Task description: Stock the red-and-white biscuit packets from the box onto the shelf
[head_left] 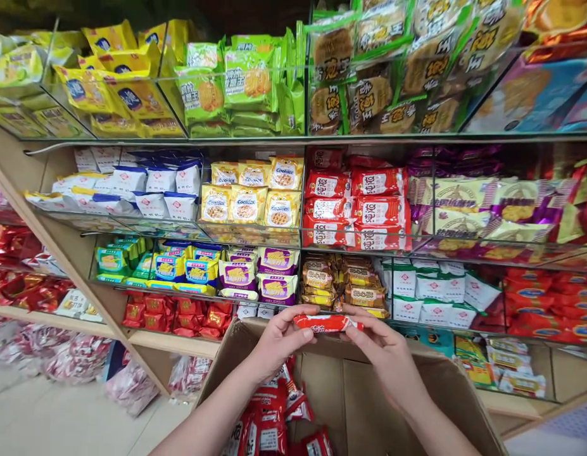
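Observation:
Between both hands, above a cardboard box (369,396), is a small red and white snack packet (328,323). My left hand (284,339) pinches its left end with thumb and fingers. At the other end, my right hand (381,345) grips it the same way. Several loose red packets (269,418) lie inside the box on its left side. On the middle shelf, straight ahead, sit stacked red packets (378,209) with similar white lettering.
Glass-fronted shelves hold cookie packets (246,206), purple soda biscuits (277,278), brown packets (364,285) and white-green packets (433,291). Glass dividers (305,190) separate the bins. Bundled plastic bags (132,386) lie on the tiled floor (103,430) at left.

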Demonstrator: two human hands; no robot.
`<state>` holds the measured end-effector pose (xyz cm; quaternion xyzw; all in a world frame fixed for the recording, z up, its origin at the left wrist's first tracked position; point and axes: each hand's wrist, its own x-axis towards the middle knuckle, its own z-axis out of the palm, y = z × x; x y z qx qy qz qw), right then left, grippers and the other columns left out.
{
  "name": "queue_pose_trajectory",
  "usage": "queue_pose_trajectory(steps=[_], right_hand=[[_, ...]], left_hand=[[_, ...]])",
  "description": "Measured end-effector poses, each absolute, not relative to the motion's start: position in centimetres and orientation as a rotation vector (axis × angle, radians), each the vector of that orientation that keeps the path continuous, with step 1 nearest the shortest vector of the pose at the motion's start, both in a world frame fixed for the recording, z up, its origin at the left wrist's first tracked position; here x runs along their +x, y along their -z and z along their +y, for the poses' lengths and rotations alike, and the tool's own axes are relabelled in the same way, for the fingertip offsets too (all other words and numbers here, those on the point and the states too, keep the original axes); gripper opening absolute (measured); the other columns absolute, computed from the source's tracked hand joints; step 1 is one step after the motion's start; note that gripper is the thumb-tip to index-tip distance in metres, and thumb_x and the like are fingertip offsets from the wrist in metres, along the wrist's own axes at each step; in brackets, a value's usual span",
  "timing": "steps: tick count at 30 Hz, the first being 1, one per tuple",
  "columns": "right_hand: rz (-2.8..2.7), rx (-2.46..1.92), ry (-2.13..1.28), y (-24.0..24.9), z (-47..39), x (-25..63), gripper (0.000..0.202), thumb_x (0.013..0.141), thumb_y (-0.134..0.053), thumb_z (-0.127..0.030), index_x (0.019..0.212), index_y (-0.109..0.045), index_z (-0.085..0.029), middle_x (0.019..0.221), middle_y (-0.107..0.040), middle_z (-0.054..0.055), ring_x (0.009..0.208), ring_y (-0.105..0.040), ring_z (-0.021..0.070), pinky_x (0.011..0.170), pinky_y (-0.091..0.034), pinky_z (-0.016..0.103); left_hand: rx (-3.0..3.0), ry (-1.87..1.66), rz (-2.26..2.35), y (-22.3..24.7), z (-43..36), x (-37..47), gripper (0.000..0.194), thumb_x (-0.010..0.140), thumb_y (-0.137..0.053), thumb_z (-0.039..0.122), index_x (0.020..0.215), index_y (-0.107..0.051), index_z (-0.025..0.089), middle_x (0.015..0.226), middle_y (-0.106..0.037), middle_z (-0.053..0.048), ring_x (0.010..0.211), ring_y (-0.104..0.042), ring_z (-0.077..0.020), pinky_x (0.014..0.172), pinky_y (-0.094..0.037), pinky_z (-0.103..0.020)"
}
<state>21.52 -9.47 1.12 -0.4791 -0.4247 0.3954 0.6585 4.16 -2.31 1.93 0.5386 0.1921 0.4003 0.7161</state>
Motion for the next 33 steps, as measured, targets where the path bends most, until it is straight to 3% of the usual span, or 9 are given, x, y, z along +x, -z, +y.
queue_pose_trajectory(steps=[5, 9, 12, 15, 19, 24, 29, 33], right_hand=[[-0.785, -0.916, -1.1, -1.0, -9.7, 20.7, 0.014, 0.071, -0.065, -0.033, 0.077, -0.068, -0.021, 0.128, -0.044, 0.007, 0.114, -0.043, 0.0254, 0.086, -0.044, 0.038], [-0.752, -0.836, -1.136, -1.3, -10.1, 20.1, 0.01, 0.069, -0.067, -0.029, 0.077, -0.067, -0.022, 0.13, -0.043, 0.005, 0.113, -0.044, 0.0239, 0.086, -0.045, 0.036], [-0.717, -0.81, -1.149, -1.6, -10.4, 19.6, 0.028, 0.067, -0.069, -0.028, 0.095, -0.063, -0.025, 0.124, -0.05, 0.005, 0.107, -0.05, 0.0199, 0.089, -0.044, 0.035], [-0.641, -0.834, -1.164, -1.7, -10.4, 19.3, 0.046, 0.07, -0.067, -0.03, 0.113, -0.051, -0.027, 0.11, -0.06, 0.005, 0.097, -0.056, 0.0158, 0.089, -0.044, 0.035], [-0.597, -0.901, -1.14, -1.5, -10.0, 19.4, 0.05, 0.07, -0.067, -0.032, 0.115, -0.047, -0.022, 0.096, -0.065, 0.005, 0.089, -0.06, 0.0159, 0.085, -0.046, 0.034], [-0.634, -0.892, -1.111, -1.2, -9.6, 19.6, 0.043, 0.071, -0.065, -0.034, 0.109, -0.05, -0.022, 0.096, -0.065, 0.004, 0.088, -0.059, 0.0156, 0.082, -0.046, 0.032], [-0.822, -0.997, -1.112, -0.9, -9.5, 20.1, 0.032, 0.072, -0.063, -0.036, 0.098, -0.054, -0.018, 0.093, -0.064, 0.006, 0.08, -0.059, 0.0152, 0.074, -0.049, 0.03], [-1.105, -1.122, -0.895, -0.5, -9.5, 20.5, 0.05, 0.07, -0.064, -0.032, 0.114, -0.045, -0.023, 0.113, -0.057, 0.008, 0.099, -0.055, 0.0204, 0.084, -0.046, 0.035]], left_hand=[[1.243, -0.877, 0.399, -1.6, -2.0, 3.7, 0.031, 0.065, -0.071, 0.018, 0.095, -0.064, 0.02, 0.122, -0.051, -0.007, 0.109, -0.049, -0.024, 0.086, -0.043, -0.032], [1.155, -0.877, 0.327, -1.5, -2.1, 3.8, 0.02, 0.071, -0.066, 0.028, 0.089, -0.066, 0.018, 0.126, -0.047, -0.009, 0.111, -0.048, -0.0267, 0.091, -0.039, -0.038], [1.153, -0.925, 0.394, -1.3, -2.5, 4.1, 0.013, 0.069, -0.068, 0.025, 0.08, -0.066, 0.017, 0.123, -0.05, -0.009, 0.108, -0.05, -0.0249, 0.088, -0.041, -0.036], [1.198, -0.936, 0.401, -1.0, -2.6, 4.3, 0.033, 0.064, -0.073, 0.017, 0.095, -0.061, 0.02, 0.121, -0.051, -0.008, 0.103, -0.053, -0.0215, 0.085, -0.043, -0.032], [1.245, -0.818, 0.35, -1.0, -2.3, 4.4, 0.056, 0.065, -0.072, 0.015, 0.115, -0.048, 0.024, 0.107, -0.059, -0.007, 0.091, -0.059, -0.0176, 0.079, -0.046, -0.031], [1.236, -0.858, 0.436, -1.0, -2.3, 4.8, 0.048, 0.064, -0.073, 0.016, 0.107, -0.053, 0.019, 0.098, -0.062, -0.005, 0.089, -0.059, -0.0161, 0.08, -0.046, -0.029], [1.275, -0.932, 0.45, -1.2, -2.7, 4.7, 0.053, 0.064, -0.072, 0.019, 0.111, -0.045, 0.02, 0.096, -0.062, -0.005, 0.083, -0.061, -0.0159, 0.074, -0.048, -0.029], [1.433, -0.94, 0.506, -2.5, -3.0, 4.2, 0.047, 0.068, -0.068, 0.017, 0.109, -0.046, 0.021, 0.098, -0.062, -0.005, 0.087, -0.059, -0.0157, 0.078, -0.047, -0.028]])
